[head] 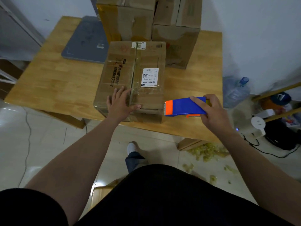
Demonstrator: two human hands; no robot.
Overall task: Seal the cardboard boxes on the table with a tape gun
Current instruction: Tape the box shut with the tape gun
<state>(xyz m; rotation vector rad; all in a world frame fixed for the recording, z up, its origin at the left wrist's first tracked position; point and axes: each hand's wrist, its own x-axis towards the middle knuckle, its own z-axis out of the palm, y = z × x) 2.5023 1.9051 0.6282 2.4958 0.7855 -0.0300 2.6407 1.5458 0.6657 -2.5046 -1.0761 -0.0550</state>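
Note:
A closed cardboard box (pixel 143 62) with a white shipping label lies on the wooden table (pixel 53 79), its near end at the table's front edge. Clear tape runs along its centre seam. My left hand (pixel 119 103) rests flat on the near left part of the box top, fingers spread. My right hand (pixel 211 111) grips a blue and orange tape gun (pixel 184 106), held in the air just right of the box's near right corner. The orange cutter end of the tape gun points left toward the box.
Two taller cardboard boxes (pixel 127 18) (pixel 177 30) stand at the back of the table. A grey laptop (pixel 86 41) lies at the back left. A water jug (pixel 235 92) stands on the floor to the right, beside cables and clutter. Tape scraps (pixel 210 150) litter the floor.

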